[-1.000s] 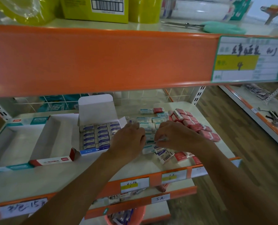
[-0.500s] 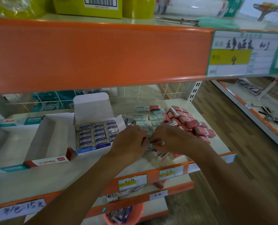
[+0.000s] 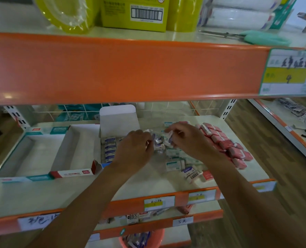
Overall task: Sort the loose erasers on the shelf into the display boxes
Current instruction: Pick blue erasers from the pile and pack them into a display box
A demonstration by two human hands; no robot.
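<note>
Both hands are lifted a little above the shelf [image 3: 148, 183] and hold a small bunch of blue-and-white erasers [image 3: 159, 140] between them. My left hand [image 3: 134, 149] curls round the bunch's left side, and my right hand [image 3: 186, 140] pinches its right side. Just left of them stands the open blue display box [image 3: 109, 149] with rows of blue-and-white erasers, its white lid up. Loose teal-and-white erasers [image 3: 175, 162] lie under the hands. A heap of pink erasers [image 3: 227, 144] fills the shelf's right part.
Two long display boxes sit at the left: a teal-edged one [image 3: 14, 179] and a red-edged one [image 3: 73, 173], both showing bare bottoms. The orange upper shelf edge [image 3: 123, 68] hangs low overhead. An orange bucket [image 3: 141, 238] stands below.
Both hands have risen from the loose pile and shifted slightly back, carrying a bunch of blue-and-white erasers. The camera view has tilted a little.
</note>
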